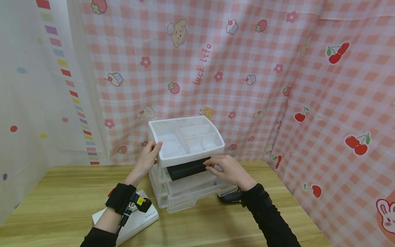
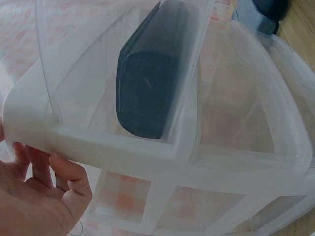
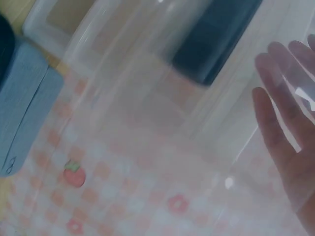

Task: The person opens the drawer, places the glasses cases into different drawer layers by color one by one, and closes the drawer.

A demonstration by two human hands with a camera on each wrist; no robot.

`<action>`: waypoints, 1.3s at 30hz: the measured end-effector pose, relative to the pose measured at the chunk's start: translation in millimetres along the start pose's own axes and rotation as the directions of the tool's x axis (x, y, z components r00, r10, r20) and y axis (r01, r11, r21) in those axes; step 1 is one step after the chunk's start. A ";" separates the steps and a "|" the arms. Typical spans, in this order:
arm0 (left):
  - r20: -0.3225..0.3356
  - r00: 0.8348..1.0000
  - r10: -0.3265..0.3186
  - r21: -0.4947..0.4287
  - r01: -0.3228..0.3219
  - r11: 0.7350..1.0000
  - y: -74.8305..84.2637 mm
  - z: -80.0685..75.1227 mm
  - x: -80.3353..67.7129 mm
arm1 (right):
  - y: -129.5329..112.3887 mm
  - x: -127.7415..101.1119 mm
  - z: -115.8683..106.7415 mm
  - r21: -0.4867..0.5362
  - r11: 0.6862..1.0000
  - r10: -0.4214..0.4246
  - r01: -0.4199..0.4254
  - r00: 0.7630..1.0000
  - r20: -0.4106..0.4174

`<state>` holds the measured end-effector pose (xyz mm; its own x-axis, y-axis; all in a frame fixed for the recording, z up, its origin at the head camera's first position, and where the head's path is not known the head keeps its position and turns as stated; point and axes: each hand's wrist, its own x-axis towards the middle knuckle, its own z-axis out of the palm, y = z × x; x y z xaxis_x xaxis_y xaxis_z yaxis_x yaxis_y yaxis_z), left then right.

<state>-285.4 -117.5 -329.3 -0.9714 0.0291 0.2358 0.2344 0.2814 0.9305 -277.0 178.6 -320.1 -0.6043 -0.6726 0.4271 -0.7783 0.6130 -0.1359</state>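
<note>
A white drawer organizer (image 1: 185, 162) stands on the table, with a divided tray on top and clear drawers below. Its lower drawers jut out at the front. A black oblong case (image 1: 185, 170) lies in the upper clear drawer; the left wrist view shows the rounded end of this case (image 2: 147, 93) through plastic. My left hand (image 1: 148, 159) holds the organizer's left side near the top, thumb on the rim. At the case's right end is my right hand (image 1: 226, 169). In the right wrist view the right hand's fingers (image 3: 269, 128) are extended, apart from the case.
A white box (image 1: 139, 219) with lettering lies beneath my left forearm. Beside the organizer's right side, a dark object (image 1: 229, 198) is partly hidden by my right wrist. A blue-grey case (image 3: 29, 103) shows in the right wrist view. Patterned curtains (image 1: 185, 68) hang behind the table.
</note>
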 end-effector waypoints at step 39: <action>-0.005 1.000 0.006 0.001 -0.006 1.000 0.2 0.7 -0.6 | 105.2 -100.6 43.1 -0.170 0.931 0.359 -0.321 0.890 0.280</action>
<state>-284.8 -116.8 -329.5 -0.9697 0.0258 0.2429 0.2401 0.2821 0.9289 -305.4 292.8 -415.9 -0.8649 -0.4953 0.0811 -0.5017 0.8578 -0.1116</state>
